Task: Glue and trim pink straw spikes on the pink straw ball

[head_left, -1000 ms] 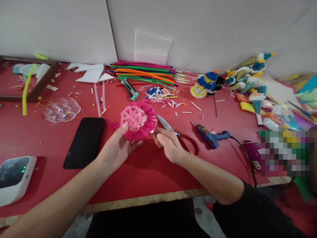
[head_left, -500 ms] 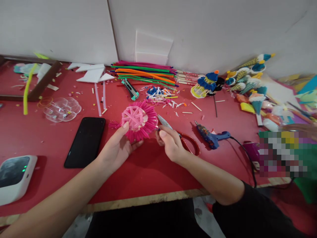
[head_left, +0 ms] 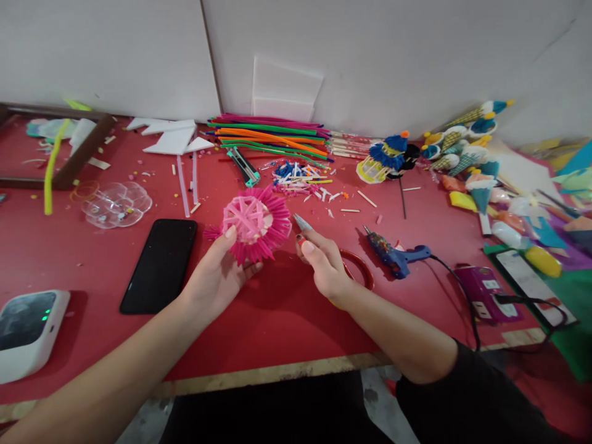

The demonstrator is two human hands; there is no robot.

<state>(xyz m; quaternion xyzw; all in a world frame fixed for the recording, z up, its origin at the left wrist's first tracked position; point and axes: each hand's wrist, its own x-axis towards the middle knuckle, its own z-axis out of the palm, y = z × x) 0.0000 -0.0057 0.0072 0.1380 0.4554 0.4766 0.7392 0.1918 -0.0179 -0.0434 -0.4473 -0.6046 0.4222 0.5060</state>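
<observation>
My left hand (head_left: 219, 268) is closed around the lower left edge of a round pink craft piece (head_left: 250, 219), its thumb on top. Fringed magenta strips circle a centre wound with paler pink strips, and a short bundle pokes out at the left. To the right of it, my right hand (head_left: 326, 265) pinches a small red object with a metal end, seemingly a lighter (head_left: 300, 240). Its end stands a little apart from the fringe. Partly hidden behind that hand, a pair of scissors (head_left: 362, 268) with orange-red handles lies on the red table (head_left: 277, 320).
A blue glue gun (head_left: 393, 253) lies at right, its cord running to a purple power socket (head_left: 485, 293). A black phone (head_left: 160, 265) is left of my hands. Behind are a box cutter (head_left: 243, 166), coloured pipe cleaners (head_left: 272, 135) and cut scraps (head_left: 298, 179).
The pink piece has shifted slightly left with my left hand. My right hand has drawn slightly right, widening the gap, and more of the red object shows.
</observation>
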